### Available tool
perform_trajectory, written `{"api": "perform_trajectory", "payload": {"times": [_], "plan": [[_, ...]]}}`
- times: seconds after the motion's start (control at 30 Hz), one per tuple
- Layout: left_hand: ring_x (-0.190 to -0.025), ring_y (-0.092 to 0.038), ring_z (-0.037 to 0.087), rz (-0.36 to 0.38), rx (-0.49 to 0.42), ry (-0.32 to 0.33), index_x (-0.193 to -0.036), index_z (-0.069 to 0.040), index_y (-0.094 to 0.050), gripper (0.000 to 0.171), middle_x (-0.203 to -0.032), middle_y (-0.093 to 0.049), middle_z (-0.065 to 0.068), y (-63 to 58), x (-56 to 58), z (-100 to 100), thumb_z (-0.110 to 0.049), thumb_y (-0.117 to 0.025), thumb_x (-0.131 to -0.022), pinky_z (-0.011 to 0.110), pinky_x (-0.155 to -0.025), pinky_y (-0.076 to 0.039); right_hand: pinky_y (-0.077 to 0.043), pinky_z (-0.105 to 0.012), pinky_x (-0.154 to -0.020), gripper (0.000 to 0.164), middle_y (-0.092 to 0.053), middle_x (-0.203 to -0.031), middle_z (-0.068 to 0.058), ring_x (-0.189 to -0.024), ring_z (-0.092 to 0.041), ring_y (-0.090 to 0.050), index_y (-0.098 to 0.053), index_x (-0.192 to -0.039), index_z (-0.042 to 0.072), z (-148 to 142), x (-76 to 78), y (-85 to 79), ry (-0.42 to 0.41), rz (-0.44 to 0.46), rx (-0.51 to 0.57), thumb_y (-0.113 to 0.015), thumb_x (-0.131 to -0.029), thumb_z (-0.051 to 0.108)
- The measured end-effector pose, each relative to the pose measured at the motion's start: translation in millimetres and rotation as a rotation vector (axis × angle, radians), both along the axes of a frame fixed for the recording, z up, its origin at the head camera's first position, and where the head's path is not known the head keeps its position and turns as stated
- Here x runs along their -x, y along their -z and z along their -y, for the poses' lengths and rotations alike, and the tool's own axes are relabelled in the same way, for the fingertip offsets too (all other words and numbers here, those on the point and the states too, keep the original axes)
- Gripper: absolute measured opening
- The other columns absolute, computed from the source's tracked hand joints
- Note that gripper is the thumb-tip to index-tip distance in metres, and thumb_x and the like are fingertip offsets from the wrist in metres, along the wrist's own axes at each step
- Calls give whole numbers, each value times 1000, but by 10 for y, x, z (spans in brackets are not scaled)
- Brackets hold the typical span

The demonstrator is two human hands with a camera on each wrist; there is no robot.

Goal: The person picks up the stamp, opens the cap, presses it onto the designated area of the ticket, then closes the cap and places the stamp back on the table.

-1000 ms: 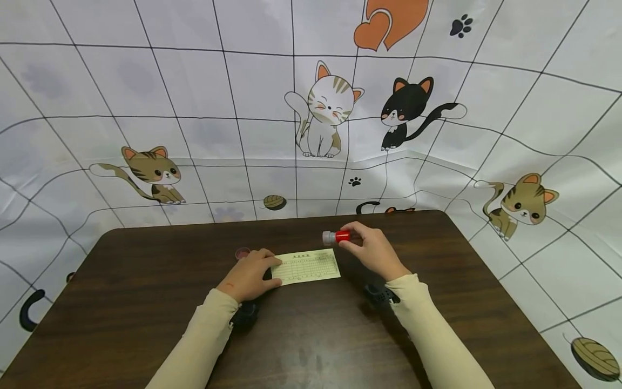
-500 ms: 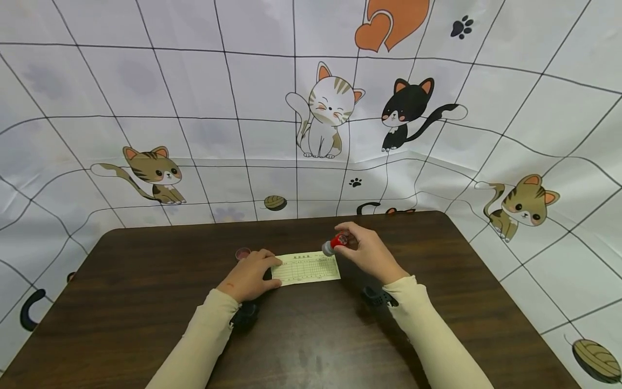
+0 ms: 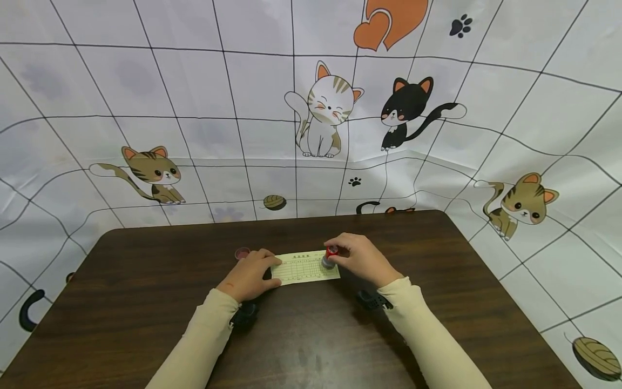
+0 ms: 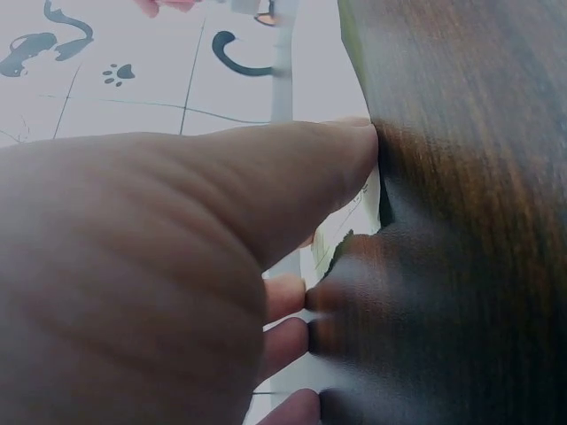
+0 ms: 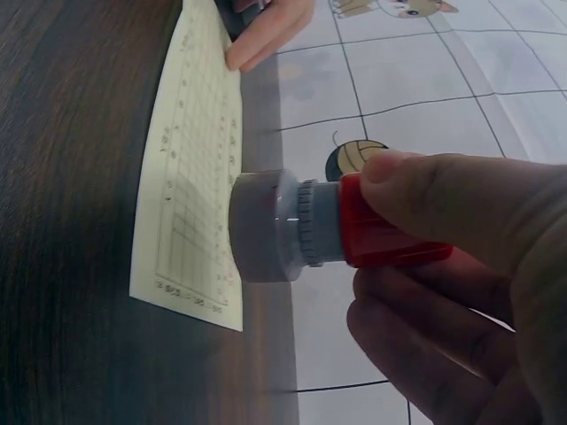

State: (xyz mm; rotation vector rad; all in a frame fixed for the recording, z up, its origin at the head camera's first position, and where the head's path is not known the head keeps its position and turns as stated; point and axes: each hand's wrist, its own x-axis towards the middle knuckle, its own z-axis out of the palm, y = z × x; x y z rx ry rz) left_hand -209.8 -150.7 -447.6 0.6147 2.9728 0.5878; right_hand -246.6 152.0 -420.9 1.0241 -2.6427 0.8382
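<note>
My right hand [image 3: 362, 259] pinches the red handle of a stamp [image 3: 331, 257] between thumb and fingers. The stamp stands nearly upright, its grey round base down at the right part of a pale yellow printed form [image 3: 301, 268]. In the right wrist view the base of the stamp [image 5: 266, 227] is at the form [image 5: 190, 186]; whether it presses fully on the paper I cannot tell. My left hand [image 3: 250, 276] rests on the form's left end, thumb on the near edge and fingers spread along the left side. The left wrist view shows the thumb [image 4: 310, 168] extended on the paper.
A small round reddish, see-through piece [image 3: 242, 253] lies just beyond the left hand. The dark wooden table [image 3: 146, 302] ends at a cat-printed wall cloth [image 3: 204, 108] behind it. Dark devices are strapped at both wrists.
My right hand has moved left and down, turning the stamp from sideways to nearly upright and bringing it down to the form. The left hand has stayed put.
</note>
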Motion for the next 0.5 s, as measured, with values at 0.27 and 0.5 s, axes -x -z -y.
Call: {"api": "perform_trajectory", "payload": {"times": [0.27, 0.5], "plan": [[-129, -55, 36, -4, 16, 2, -139, -10, -65, 50, -138, -59, 14, -6, 3, -4, -34, -77, -96, 55, -108, -45, -58, -31, -79, 29, -73, -105, -1, -90, -12, -66, -76, -118, 5, 26, 7, 41, -5, 27, -59, -82, -90, 11], [-128, -56, 34, -13, 16, 2, -138, -10, -66, 50, -137, -60, 13, 0, 9, -1, -34, -77, -95, 54, -109, -46, -58, -32, -80, 29, -72, -104, 1, -90, -11, -66, -75, -118, 6, 42, 6, 67, 7, 46, -77, -82, -90, 13]]}}
